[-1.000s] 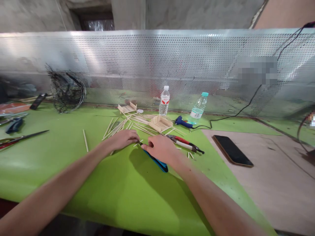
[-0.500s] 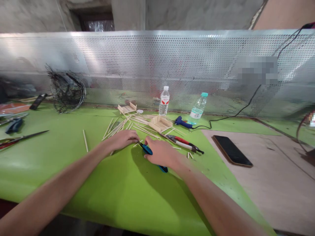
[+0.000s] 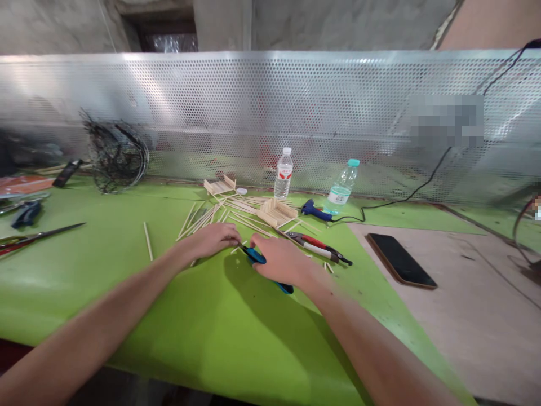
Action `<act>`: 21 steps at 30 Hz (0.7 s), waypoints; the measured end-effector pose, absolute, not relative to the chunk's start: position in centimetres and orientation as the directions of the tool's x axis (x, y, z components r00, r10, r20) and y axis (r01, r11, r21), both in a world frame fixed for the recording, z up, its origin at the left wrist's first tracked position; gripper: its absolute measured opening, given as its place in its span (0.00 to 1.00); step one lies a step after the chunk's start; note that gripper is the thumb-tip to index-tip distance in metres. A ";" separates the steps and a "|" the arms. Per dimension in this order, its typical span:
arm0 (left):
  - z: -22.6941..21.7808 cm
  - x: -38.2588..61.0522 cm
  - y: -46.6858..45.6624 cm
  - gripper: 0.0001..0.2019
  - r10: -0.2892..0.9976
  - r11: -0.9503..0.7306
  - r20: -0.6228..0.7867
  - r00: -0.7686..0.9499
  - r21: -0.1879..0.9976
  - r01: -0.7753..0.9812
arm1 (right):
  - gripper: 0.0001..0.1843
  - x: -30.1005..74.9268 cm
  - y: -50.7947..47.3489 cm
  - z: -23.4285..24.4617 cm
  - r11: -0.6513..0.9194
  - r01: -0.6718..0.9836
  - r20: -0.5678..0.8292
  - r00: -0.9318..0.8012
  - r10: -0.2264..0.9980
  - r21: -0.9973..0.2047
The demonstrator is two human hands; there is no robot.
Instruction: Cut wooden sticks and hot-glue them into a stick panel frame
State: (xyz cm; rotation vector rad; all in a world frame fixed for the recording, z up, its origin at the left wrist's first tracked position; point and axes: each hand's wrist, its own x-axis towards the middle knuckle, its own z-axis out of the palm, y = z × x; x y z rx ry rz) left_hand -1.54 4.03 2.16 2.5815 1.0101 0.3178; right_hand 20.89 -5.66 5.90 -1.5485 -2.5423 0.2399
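Observation:
My right hand (image 3: 281, 259) is wrapped round a pair of pliers (image 3: 256, 256) with blue and black grips. Their dark jaws point left and reach my left hand's fingertips; the handle end sticks out below my palm. My left hand (image 3: 216, 238) is closed in a pinch at the jaws, and what lies between its fingers is hidden. Just beyond both hands is a spread of thin wooden sticks (image 3: 202, 223). Two small structures made of sticks, a nearer one (image 3: 276, 213) and a farther one (image 3: 220, 186), stand among them.
Red-and-white-handled pliers (image 3: 319, 246), a blue glue gun (image 3: 315, 210) and two bottles, one clear (image 3: 283, 179) and one green-capped (image 3: 341, 192), lie or stand beyond. A phone (image 3: 399, 260) is at right. Scissors (image 3: 42, 237) and a wire bundle (image 3: 118, 160) are at left, before a perforated metal screen (image 3: 220, 96).
The whole view has shifted very slightly. Both hands keep nearly the same pose, with the pliers' jaws still at my left fingertips.

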 end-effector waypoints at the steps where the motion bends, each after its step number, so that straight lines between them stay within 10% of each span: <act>1: 2.2 -1.5 4.0 0.15 0.692 -0.680 0.075 0.718 0.402 0.613 | 0.13 20.9 -5.7 5.9 0.454 0.866 0.047 -0.454 0.890 -0.210; 21: 2.9 -2.8 4.1 0.27 0.645 -0.632 -0.118 0.755 0.473 0.614 | 0.16 20.8 -6.0 6.1 0.460 0.871 0.025 -0.463 0.886 -0.174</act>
